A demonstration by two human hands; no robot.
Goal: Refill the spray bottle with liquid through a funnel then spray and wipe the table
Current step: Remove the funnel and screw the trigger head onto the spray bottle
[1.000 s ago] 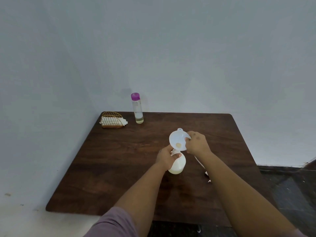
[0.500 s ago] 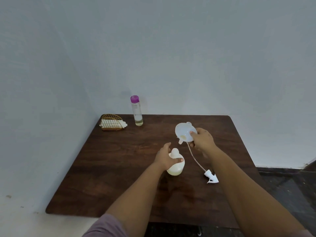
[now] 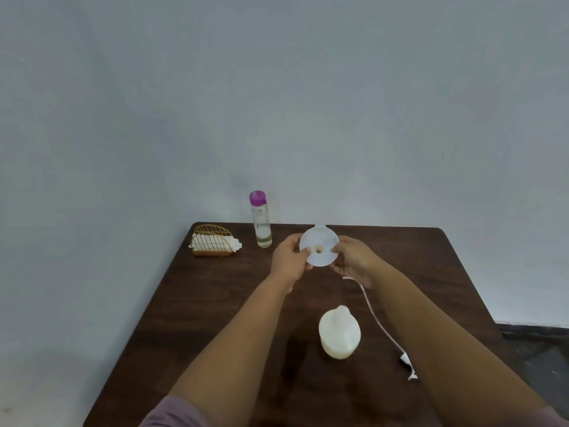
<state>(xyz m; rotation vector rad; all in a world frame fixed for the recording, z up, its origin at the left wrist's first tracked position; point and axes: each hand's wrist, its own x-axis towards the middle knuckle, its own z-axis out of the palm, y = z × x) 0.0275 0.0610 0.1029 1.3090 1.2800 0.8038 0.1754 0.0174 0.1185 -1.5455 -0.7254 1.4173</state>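
The right forearm (image 3: 455, 349) hides part of the spray head (image 3: 408, 366).

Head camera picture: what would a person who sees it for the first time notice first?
First, the white funnel, held up by both the left hand and the right hand over the far middle of the dark wooden table, its mouth facing the camera. Next, the uncapped white spray bottle standing alone nearer the camera. Then the clear bottle with a purple cap at the far edge.
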